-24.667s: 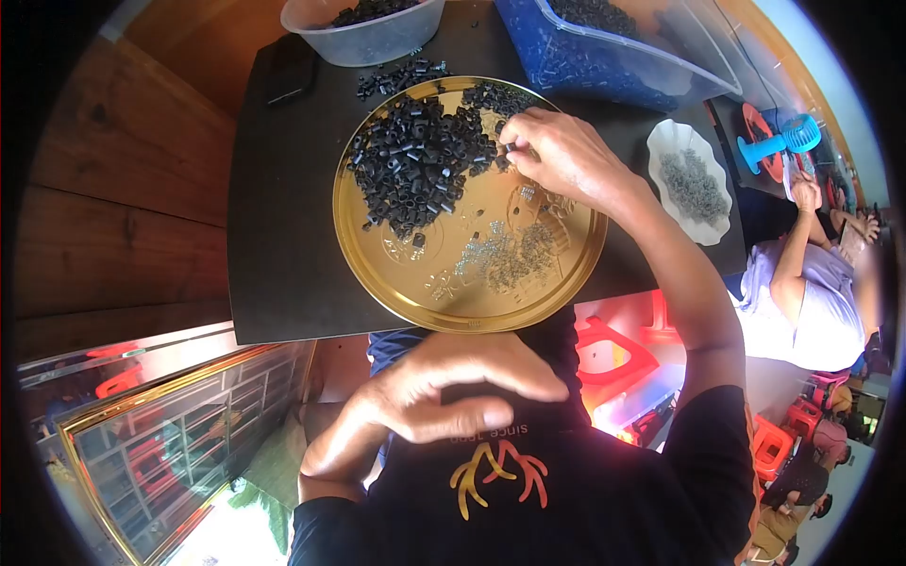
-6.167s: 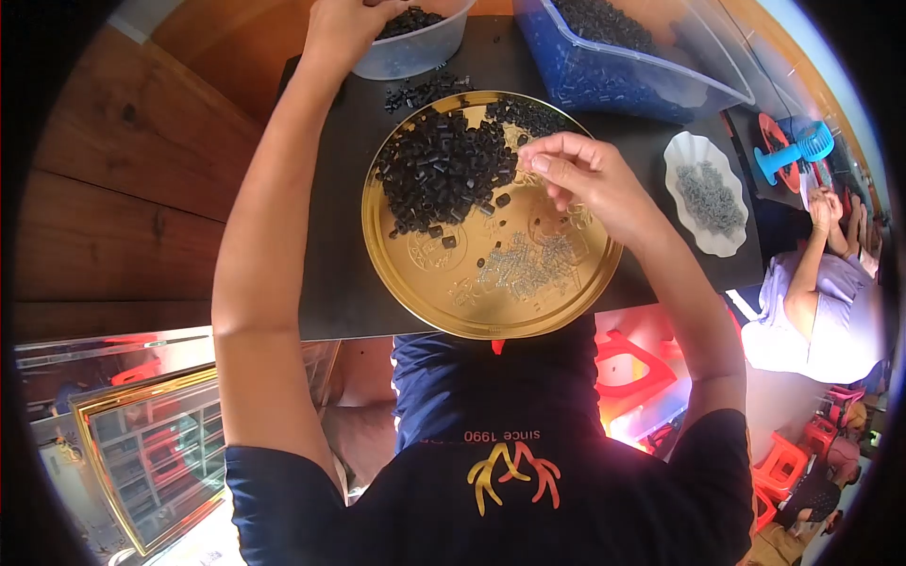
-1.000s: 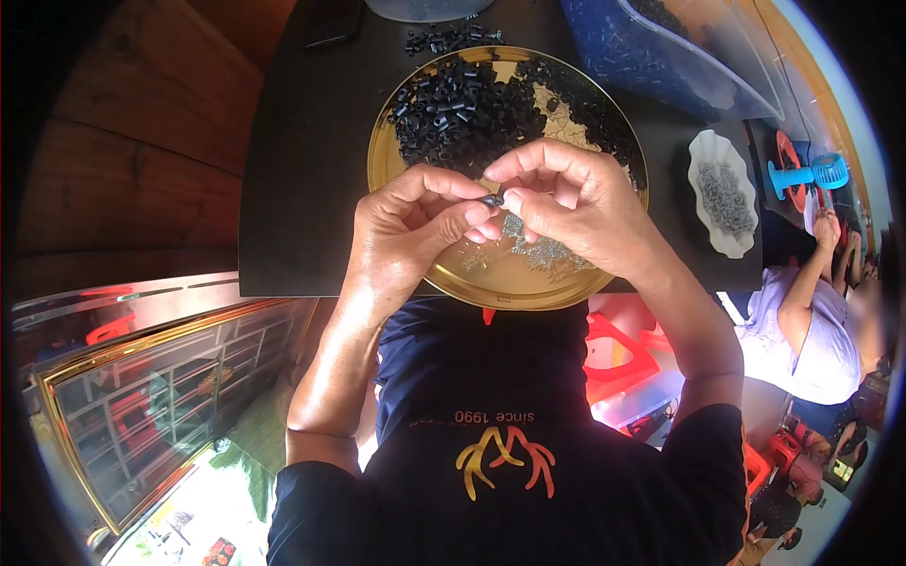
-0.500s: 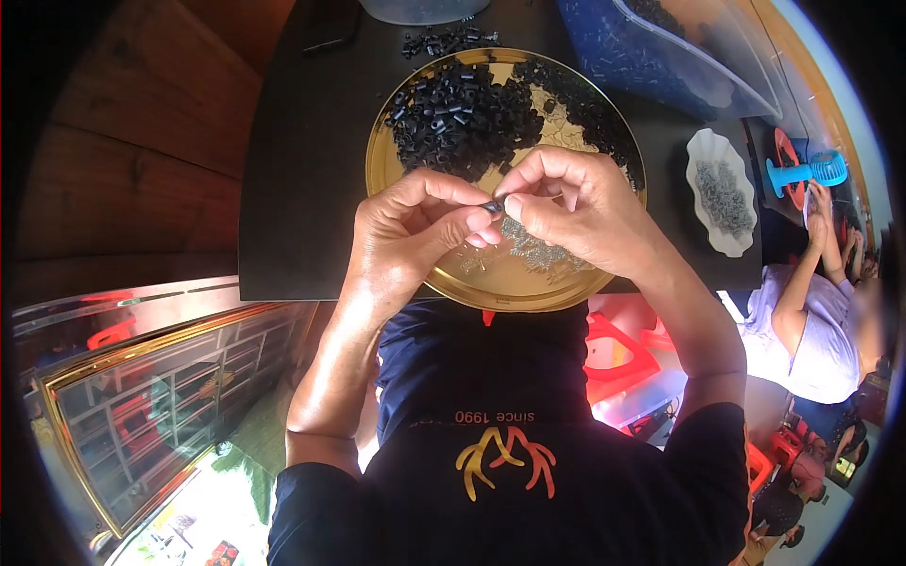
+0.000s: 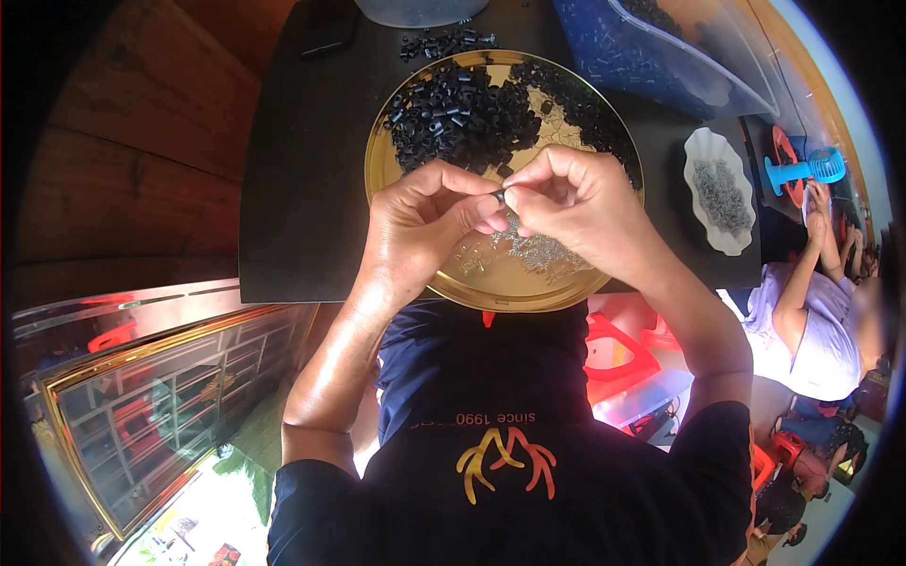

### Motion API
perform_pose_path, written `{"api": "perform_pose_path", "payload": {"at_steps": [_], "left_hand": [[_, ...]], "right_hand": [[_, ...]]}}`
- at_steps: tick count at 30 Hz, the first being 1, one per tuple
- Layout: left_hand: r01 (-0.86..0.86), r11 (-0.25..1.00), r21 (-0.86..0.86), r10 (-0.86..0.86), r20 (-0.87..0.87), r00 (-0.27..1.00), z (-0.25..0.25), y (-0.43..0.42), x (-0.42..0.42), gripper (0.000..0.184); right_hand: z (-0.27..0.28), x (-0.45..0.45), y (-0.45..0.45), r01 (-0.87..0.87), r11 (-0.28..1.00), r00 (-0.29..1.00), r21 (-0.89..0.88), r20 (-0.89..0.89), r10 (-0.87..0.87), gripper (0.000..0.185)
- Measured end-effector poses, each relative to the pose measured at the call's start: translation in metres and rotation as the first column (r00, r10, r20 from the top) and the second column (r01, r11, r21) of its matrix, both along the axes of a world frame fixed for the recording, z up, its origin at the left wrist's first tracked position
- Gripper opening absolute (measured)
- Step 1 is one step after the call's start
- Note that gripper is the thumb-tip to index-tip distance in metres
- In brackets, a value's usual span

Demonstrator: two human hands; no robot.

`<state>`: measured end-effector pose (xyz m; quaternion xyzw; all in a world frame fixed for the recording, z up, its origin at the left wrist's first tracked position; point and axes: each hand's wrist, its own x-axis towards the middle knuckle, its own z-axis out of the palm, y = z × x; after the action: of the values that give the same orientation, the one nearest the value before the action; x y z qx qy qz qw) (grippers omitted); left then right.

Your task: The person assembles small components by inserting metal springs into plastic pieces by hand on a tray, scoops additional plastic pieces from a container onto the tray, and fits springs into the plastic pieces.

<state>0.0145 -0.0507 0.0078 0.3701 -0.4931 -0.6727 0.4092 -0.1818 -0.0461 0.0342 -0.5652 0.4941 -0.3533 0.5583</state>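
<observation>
Over the round golden tray (image 5: 377,160), my left hand (image 5: 425,222) pinches a small black part (image 5: 498,195) between thumb and forefinger. My right hand (image 5: 576,203) meets it from the other side, thumb and forefinger closed at the part's end; anything tiny between those fingertips is hidden. Black cylindrical pieces (image 5: 453,118) are heaped on the tray's upper left, above my left hand. Smaller black pieces (image 5: 580,108) lie along its upper right. Small silvery metal pieces (image 5: 543,253) are spread on the tray below my hands.
A white scalloped dish (image 5: 694,156) of grey metal pieces stands at the right. Behind the tray are a blue-tinted bin (image 5: 651,71), a translucent tub (image 5: 420,9), loose black pieces (image 5: 444,42) and a dark flat object (image 5: 327,36). A co-worker (image 5: 802,311) sits at the right beside a blue fan (image 5: 807,170).
Since a second ago, my right fingertips have closed in on the black part in my left hand. Longer ago, my left hand was at the tub behind the tray. The co-worker's hands have shifted.
</observation>
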Motion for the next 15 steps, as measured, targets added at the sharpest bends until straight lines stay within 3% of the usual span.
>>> {"api": "perform_pose_path", "payload": {"at_steps": [7, 10, 13, 15], "left_hand": [[-0.059, 0.996, -0.062, 0.063, 0.055, 0.997, 0.009, 0.011, -0.001, 0.012], [-0.025, 0.929, -0.368, 0.100, 0.186, 0.978, 0.008, 0.008, 0.003, 0.015], [0.029, 0.783, -0.622, 0.172, 0.260, 0.950, 0.014, 0.003, 0.005, 0.018], [0.011, 0.771, -0.636, 0.138, 0.184, 0.973, 0.012, 0.002, 0.002, 0.019]], "right_hand": [[0.003, -0.013, -0.003, -0.119, 0.969, 0.959, 0.218, 0.276, 0.056, 0.018], [-0.004, -0.017, -0.004, -0.213, 0.935, 0.907, 0.285, 0.413, 0.081, 0.023], [-0.009, -0.017, -0.001, -0.299, 0.910, 0.853, 0.287, 0.508, 0.120, 0.029], [-0.014, -0.015, 0.001, -0.355, 0.901, 0.810, 0.250, 0.564, 0.163, 0.032]]}}
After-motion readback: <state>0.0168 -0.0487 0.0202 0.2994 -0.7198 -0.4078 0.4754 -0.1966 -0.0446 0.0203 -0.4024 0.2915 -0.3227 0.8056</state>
